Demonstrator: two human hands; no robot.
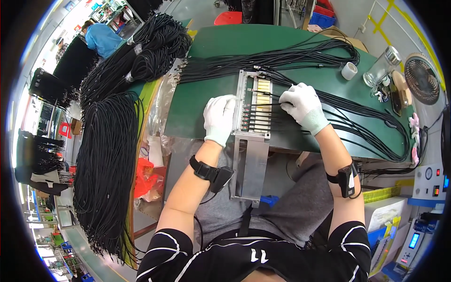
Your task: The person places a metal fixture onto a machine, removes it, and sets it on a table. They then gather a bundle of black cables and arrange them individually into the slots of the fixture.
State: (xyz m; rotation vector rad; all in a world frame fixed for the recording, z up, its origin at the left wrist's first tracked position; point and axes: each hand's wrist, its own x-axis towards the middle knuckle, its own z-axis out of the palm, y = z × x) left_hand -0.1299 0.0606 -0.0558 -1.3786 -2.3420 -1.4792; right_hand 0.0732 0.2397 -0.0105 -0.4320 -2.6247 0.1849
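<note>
A silver metal fixture (pixel 240 101) with a row of slots and pale yellow strips lies across the near edge of a green table (pixel 221 40). Several black cables sit side by side in its lower slots, their ends toward the left rail. My left hand (pixel 220 118), in a white glove, has its fingers bent together against the fixture's left edge. To the right of the fixture, my gloved right hand (pixel 304 108) pinches a black cable (pixel 276 104) that runs over the slots. The fingertips of that hand are partly hidden.
Long black cables (pixel 291 58) loop over the table. Large cable bundles (pixel 110 160) hang at the left. At the right stand a white tape roll (pixel 349 71), a glass bottle (pixel 381 66) and a small fan (pixel 422 79). A person in blue (pixel 102 38) is at the far left.
</note>
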